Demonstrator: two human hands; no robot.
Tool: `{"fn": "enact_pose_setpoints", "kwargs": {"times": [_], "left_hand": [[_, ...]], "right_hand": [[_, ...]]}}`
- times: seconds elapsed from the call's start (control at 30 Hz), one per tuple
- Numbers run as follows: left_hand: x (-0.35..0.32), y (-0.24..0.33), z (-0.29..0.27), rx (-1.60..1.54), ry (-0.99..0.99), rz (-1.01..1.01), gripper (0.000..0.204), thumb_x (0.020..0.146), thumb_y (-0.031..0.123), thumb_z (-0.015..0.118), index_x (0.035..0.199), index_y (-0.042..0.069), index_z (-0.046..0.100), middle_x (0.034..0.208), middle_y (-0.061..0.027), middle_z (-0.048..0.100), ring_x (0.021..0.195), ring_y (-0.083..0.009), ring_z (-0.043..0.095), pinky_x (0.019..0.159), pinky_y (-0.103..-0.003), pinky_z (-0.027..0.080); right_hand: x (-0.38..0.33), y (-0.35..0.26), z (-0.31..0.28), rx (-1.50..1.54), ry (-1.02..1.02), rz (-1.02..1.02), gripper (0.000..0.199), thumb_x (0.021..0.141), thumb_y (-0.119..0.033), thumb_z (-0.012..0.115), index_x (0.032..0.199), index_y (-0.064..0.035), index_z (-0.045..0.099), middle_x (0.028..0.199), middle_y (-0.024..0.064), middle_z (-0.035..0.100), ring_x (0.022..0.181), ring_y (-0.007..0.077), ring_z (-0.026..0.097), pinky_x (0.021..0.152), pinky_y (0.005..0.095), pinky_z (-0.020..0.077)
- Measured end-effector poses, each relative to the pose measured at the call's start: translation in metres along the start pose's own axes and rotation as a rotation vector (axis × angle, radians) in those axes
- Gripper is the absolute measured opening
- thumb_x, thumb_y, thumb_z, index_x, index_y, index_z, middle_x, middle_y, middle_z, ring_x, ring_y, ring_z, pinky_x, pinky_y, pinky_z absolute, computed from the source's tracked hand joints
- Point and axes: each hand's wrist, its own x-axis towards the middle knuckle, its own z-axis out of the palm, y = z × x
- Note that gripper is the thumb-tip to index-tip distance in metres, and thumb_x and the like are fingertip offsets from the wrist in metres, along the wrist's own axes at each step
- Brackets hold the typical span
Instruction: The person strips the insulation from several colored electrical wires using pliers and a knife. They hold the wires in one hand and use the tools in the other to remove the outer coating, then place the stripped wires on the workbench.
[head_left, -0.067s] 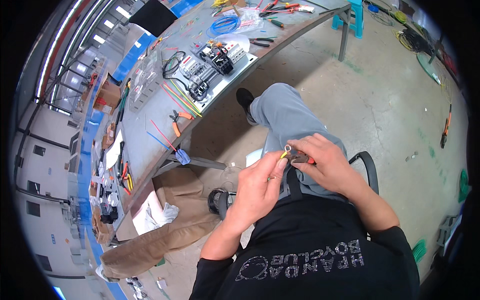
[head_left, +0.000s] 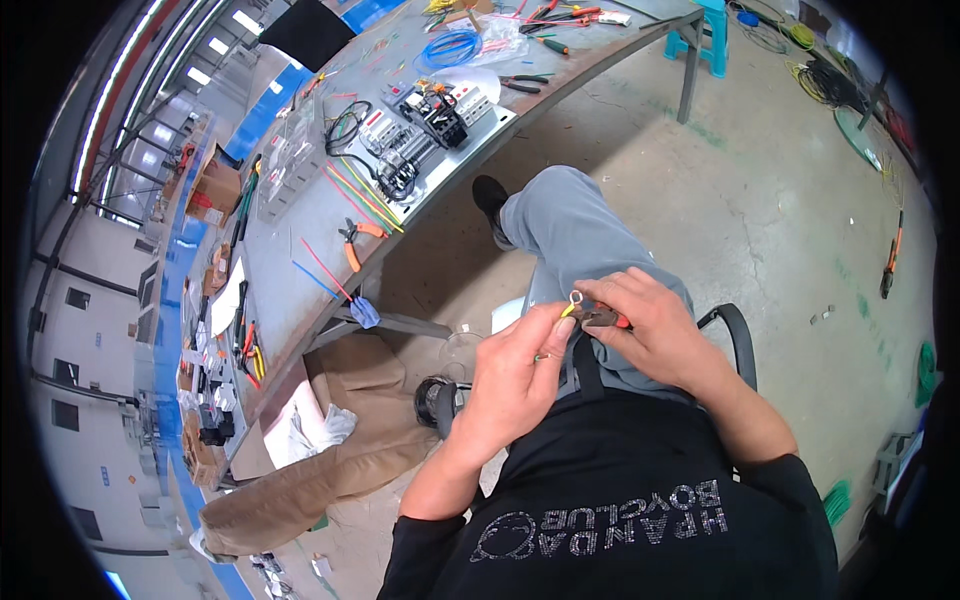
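Over my lap, my left hand [head_left: 517,372] pinches a short yellow wire [head_left: 568,311] between thumb and forefinger. A small shiny metal loop [head_left: 576,297] stands at the wire's upper end; whether it is bent bare wire or a ring terminal I cannot tell. Another bit of wire shows below the left hand's thumb. My right hand [head_left: 650,325] is closed around pliers [head_left: 598,317] with a red handle. Their dark jaws lie right beside the yellow wire and the loop, partly hidden by my fingers.
A metal workbench [head_left: 290,330] at the left bears a panel of electrical parts [head_left: 425,135], coloured wires [head_left: 365,195] and orange-handled cutters [head_left: 352,245]. Another person's brown-trousered leg [head_left: 320,495] is at the lower left. A chair armrest [head_left: 738,345] stands by my right arm; a blue stool [head_left: 712,40] stands far off.
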Motion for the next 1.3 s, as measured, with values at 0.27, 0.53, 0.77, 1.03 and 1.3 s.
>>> {"fn": "enact_pose_setpoints", "kwargs": {"times": [0.27, 0.53, 0.77, 1.03, 1.3], "left_hand": [[-0.001, 0.004, -0.003, -0.009, -0.032, 0.06, 0.016, 0.105, 0.006, 0.062, 0.117, -0.002, 0.069, 0.07, -0.0089, 0.057, 0.059, -0.0156, 0.053, 0.057, -0.031, 0.044], [-0.002, 0.009, -0.005, -0.033, -0.129, 0.078, 0.016, 0.104, 0.005, 0.061, 0.118, 0.0, 0.067, 0.075, -0.0135, 0.06, 0.063, -0.0278, 0.058, 0.059, -0.036, 0.047], [-0.004, 0.012, -0.004, -0.049, -0.156, 0.068, 0.018, 0.103, 0.004, 0.061, 0.121, 0.002, 0.062, 0.084, -0.0179, 0.065, 0.074, -0.0383, 0.068, 0.064, -0.042, 0.052], [-0.005, 0.009, 0.004, -0.045, -0.053, 0.127, 0.015, 0.099, 0.006, 0.07, 0.114, 0.001, 0.071, 0.072, -0.0111, 0.061, 0.057, -0.0247, 0.058, 0.054, -0.033, 0.046], [-0.005, 0.011, 0.015, 0.101, 0.105, 0.147, 0.019, 0.098, 0.01, 0.075, 0.086, 0.001, 0.063, 0.066, -0.0114, 0.054, 0.053, -0.0271, 0.052, 0.05, -0.036, 0.042]], "right_hand": [[0.003, -0.002, -0.002, -0.043, 0.028, -0.047, 0.037, 0.089, -0.02, 0.079, 0.122, -0.0049, 0.068, 0.099, 0.0103, 0.066, 0.094, 0.0331, 0.061, 0.084, 0.0455, 0.0498], [0.002, 0.011, 0.004, 0.136, -0.002, -0.06, 0.031, 0.083, -0.005, 0.08, 0.105, -0.003, 0.059, 0.097, 0.0131, 0.062, 0.092, 0.0353, 0.063, 0.079, 0.0436, 0.0504], [0.001, 0.017, 0.021, 0.236, 0.085, -0.075, 0.027, 0.079, 0.0, 0.074, 0.101, -0.0006, 0.059, 0.101, 0.014, 0.067, 0.089, 0.0307, 0.069, 0.076, 0.0377, 0.0526], [-0.002, 0.011, 0.016, 0.231, 0.008, -0.034, 0.02, 0.081, -0.002, 0.078, 0.09, -0.0017, 0.06, 0.081, 0.0135, 0.059, 0.074, 0.0352, 0.061, 0.065, 0.041, 0.0467], [0.0, 0.008, 0.027, 0.087, 0.189, -0.03, 0.02, 0.083, -0.001, 0.078, 0.083, -0.0016, 0.057, 0.074, 0.0138, 0.055, 0.067, 0.0351, 0.057, 0.059, 0.0436, 0.0432]]}}
